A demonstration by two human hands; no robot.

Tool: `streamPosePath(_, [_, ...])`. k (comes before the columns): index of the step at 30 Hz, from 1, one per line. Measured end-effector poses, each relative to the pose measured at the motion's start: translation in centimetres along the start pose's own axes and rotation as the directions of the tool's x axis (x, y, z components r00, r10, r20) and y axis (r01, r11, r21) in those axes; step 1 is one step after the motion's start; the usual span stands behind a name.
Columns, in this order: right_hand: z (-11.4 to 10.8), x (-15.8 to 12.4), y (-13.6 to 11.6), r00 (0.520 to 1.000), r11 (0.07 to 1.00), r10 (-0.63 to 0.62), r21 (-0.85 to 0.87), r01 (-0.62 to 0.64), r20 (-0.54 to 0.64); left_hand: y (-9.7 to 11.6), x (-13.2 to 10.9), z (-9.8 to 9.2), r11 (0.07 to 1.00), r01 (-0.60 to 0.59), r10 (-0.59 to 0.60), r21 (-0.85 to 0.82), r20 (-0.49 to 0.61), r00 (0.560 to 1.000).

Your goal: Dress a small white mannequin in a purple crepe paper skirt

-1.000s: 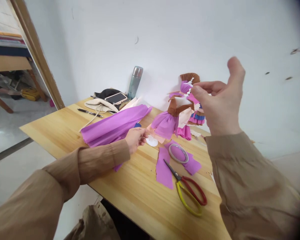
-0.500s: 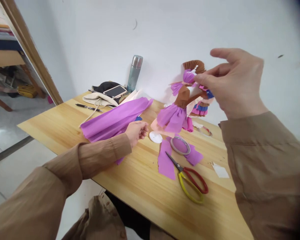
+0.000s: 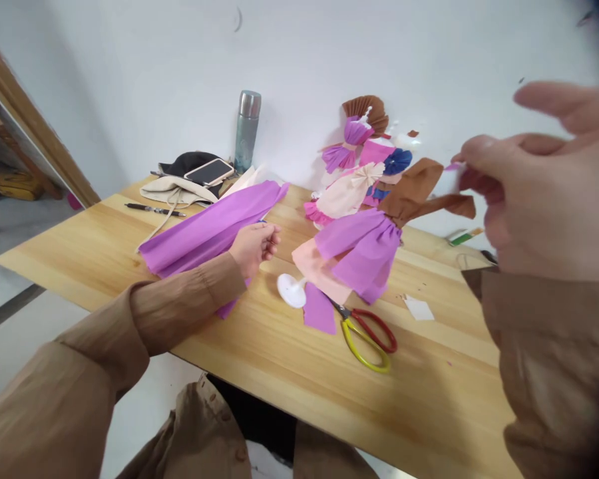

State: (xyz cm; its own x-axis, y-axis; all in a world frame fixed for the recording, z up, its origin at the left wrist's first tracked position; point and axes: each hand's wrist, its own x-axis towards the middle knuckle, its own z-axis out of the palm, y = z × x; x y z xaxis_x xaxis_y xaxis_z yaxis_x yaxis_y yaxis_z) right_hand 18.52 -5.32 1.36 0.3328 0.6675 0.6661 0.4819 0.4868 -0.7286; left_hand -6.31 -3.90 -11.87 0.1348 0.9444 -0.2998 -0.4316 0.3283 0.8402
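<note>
My right hand (image 3: 534,193) is raised at the right, fingers pinched on the top of a paper doll (image 3: 364,246) with a brown bodice and a purple and peach skirt. The doll tilts over the table, its white round base (image 3: 291,291) near the wood. My left hand (image 3: 254,245) rests loosely curled on the wooden table (image 3: 259,372), on the edge of a long purple crepe paper sheet (image 3: 209,229). I cannot make out anything in its fingers. Two more paper dolls (image 3: 359,159) stand against the wall behind.
Red and yellow scissors (image 3: 367,332) lie by a purple paper scrap (image 3: 318,310). A steel bottle (image 3: 247,130), a phone (image 3: 208,171) on a cloth bag (image 3: 177,189) and a pen (image 3: 152,209) sit at the back left. A small white scrap (image 3: 418,308) lies at right.
My right hand has swung right and nearer, carrying the brown and purple doll away from the other dolls and tilting it. The left hand has stayed on the purple paper.
</note>
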Motion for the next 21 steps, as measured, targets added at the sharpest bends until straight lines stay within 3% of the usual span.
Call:
streamPosePath(3, [-1.4, -2.5, 1.9, 0.97, 0.98, 0.188, 0.096, -0.175, -0.151, 1.5, -0.2, -0.2, 0.993, -0.108, 0.108, 0.037, 0.014, 0.994])
streamPosePath(7, [-3.7, -7.7, 4.0, 0.898, 0.89, 0.418, 0.258, -0.375, -0.139, 3.6, -2.1, -0.1, 0.919, -0.374, 0.365, 0.12, 0.096, 0.926])
streamPosePath(9, [-4.7, -10.5, 4.7, 0.851, 0.842, 0.509, 0.281, -0.461, -0.129, 4.0, -3.9, 0.2, 0.868, -0.462, 0.436, 0.184, 0.163, 0.885])
streamPosePath(13, [-5.8, -14.5, 5.4, 0.779, 0.777, 0.615, 0.265, -0.572, -0.121, 2.5, -7.2, 0.9, 0.768, -0.51, 0.361, 0.387, 0.396, 0.844])
streamPosePath(16, [-6.0, -16.0, 5.8, 0.77, 0.769, 0.626, 0.256, -0.585, -0.123, 0.5, -8.2, 1.2, 0.589, -0.573, 0.228, 0.57, 0.563, 0.795])
streamPosePath(18, [-6.1, -16.7, 6.1, 0.76, 0.758, 0.64, 0.251, -0.601, -0.113, -0.6, -8.2, 1.3, 0.464, -0.617, 0.196, 0.635, 0.606, 0.771])
streamPosePath(21, [-6.3, -17.7, 6.7, 0.762, 0.756, 0.641, 0.243, -0.608, -0.089, -1.5, -7.8, 1.4, 0.333, -0.643, 0.25, 0.69, 0.593, 0.766])
